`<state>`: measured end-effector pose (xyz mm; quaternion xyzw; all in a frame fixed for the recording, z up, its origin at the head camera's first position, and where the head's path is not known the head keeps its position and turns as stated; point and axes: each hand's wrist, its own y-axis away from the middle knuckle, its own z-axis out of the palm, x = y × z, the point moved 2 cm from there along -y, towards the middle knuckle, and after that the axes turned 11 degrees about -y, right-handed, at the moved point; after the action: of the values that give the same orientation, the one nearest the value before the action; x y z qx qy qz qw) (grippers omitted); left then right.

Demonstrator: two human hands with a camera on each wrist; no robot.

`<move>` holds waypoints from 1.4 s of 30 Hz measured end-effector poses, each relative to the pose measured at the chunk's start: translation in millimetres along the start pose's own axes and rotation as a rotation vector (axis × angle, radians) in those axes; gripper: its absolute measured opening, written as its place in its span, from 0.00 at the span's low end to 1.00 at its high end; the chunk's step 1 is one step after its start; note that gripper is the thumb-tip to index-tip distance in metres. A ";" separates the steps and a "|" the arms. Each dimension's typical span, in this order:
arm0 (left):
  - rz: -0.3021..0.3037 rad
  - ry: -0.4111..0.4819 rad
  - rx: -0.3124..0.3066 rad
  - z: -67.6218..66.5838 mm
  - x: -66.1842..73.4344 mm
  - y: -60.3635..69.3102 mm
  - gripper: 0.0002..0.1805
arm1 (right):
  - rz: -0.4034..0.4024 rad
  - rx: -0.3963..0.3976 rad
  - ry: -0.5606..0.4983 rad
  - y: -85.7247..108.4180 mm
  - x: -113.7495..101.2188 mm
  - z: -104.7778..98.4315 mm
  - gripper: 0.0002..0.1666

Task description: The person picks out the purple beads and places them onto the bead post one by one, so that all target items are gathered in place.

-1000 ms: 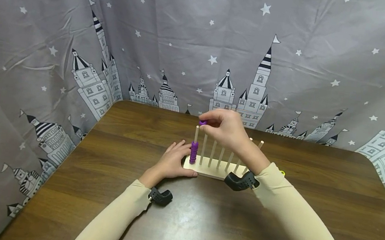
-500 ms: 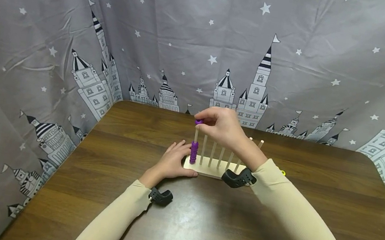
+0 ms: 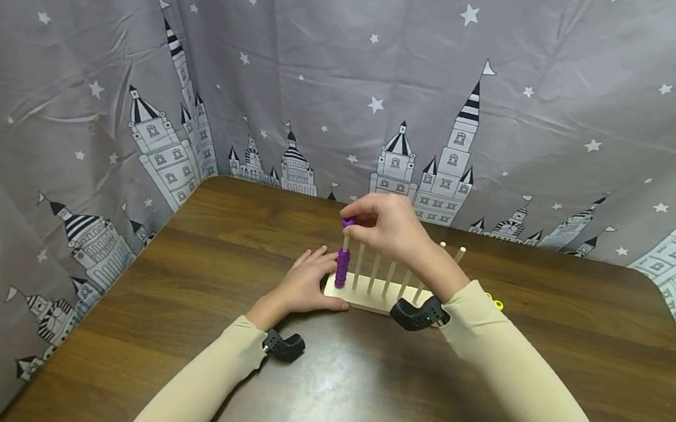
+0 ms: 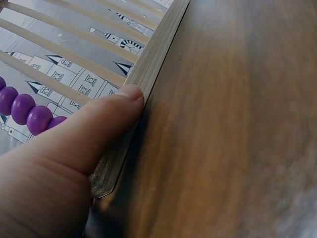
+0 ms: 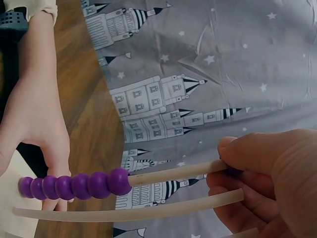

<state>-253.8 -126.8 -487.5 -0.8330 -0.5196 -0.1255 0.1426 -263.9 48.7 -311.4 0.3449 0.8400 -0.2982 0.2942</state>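
A wooden peg stand (image 3: 372, 304) with a row of upright pegs sits on the table in the head view. Several purple beads (image 5: 81, 186) are stacked on its leftmost peg (image 5: 173, 173). My right hand (image 3: 396, 230) pinches another purple bead (image 3: 348, 222) at that peg's upper end; the fingers hide much of this bead in the right wrist view. My left hand (image 3: 304, 286) rests at the stand's left end. Its straight thumb (image 4: 111, 116) presses along the front edge in the left wrist view, while the other fingers lie extended beside the far side.
Yellow beads (image 3: 498, 305) lie on the brown table (image 3: 232, 225) right of the stand, partly hidden behind the right sleeve (image 3: 524, 367). The remaining pegs (image 3: 358, 268) rise beneath the right hand and forearm. A grey castle-print curtain (image 3: 305, 76) hangs behind the table.
My right hand has brought the purple bead left over the leftmost peg, then slightly down onto its upper end. The left hand has stayed in place at the stand.
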 end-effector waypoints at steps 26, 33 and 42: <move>-0.002 0.001 -0.003 1.5 0.0 0.3 0.41 | 0.006 -0.050 0.059 2.6 -0.4 1.0 0.14; 0.000 0.014 0.004 2.1 -0.3 0.3 0.41 | 0.003 -0.046 0.044 3.0 -0.1 1.0 0.15; -0.008 0.007 -0.015 1.5 -0.7 0.2 0.40 | 0.013 -0.044 0.023 3.7 -0.4 0.8 0.16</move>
<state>-253.9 -127.0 -489.1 -0.8316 -0.5215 -0.1327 0.1376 -260.7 50.1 -312.7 0.3471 0.8476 -0.2736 0.2938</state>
